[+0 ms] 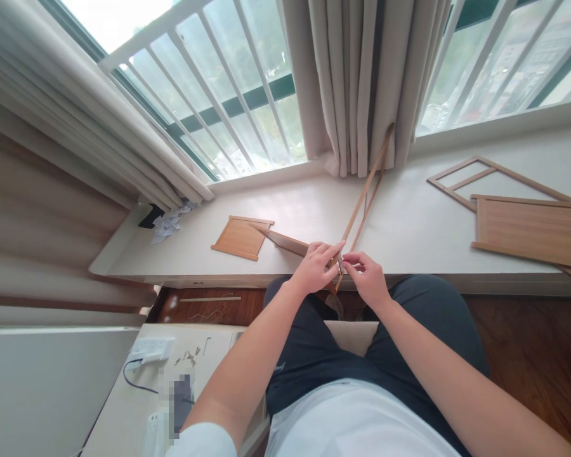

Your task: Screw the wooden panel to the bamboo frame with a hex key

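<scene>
A slim wooden frame (361, 212) stands on edge across the white sill, its far end against the curtain. At its near end, a wooden panel (285, 241) seen nearly edge-on meets it. My left hand (318, 268) is closed over that corner, fingers pressed against the frame and the panel. Just right of it, my right hand (365, 277) pinches at the same joint, thumb and fingertips together. A small dark piece shows between the hands, too small to name; what the right fingers hold is hidden.
A small wooden panel (242, 237) lies left on the sill (181, 254). At right lie a larger panel (533, 230) and an open frame (476, 160). Left below, a white cabinet top (118, 393) holds small screws (188, 357), a hex key (206, 344) and a power strip (153, 349).
</scene>
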{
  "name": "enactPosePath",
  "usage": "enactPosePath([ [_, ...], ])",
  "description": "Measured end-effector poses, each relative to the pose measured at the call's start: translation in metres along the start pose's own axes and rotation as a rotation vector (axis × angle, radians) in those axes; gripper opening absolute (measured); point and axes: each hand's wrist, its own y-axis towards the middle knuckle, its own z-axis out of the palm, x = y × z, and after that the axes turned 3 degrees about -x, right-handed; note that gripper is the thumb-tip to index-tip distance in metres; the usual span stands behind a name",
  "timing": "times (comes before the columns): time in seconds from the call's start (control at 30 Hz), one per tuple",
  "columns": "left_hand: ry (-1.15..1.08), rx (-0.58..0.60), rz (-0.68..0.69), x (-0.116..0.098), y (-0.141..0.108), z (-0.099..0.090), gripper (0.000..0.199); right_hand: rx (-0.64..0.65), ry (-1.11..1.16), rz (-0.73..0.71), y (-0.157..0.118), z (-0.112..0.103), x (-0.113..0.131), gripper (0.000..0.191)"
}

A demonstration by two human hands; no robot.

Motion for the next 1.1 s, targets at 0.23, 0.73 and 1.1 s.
enactPosePath([
  [0.23,0.012,-0.011,-0.008,-0.001,-0.003,0.004,0.063,-0.008,-0.057,-0.032,0.000,0.000,-0.003,0.029],
  [0.73,-0.004,-0.023,0.019,-0.002,-0.003,0.006,0.064,-0.028,-0.182,-0.144,-0.001,0.001,0.005,0.027],
  [1.1,-0.020,-0.034,-0.003,0.003,-0.001,0.005,0.063,0.033,-0.173,-0.083,0.003,0.005,0.013,0.034],
])
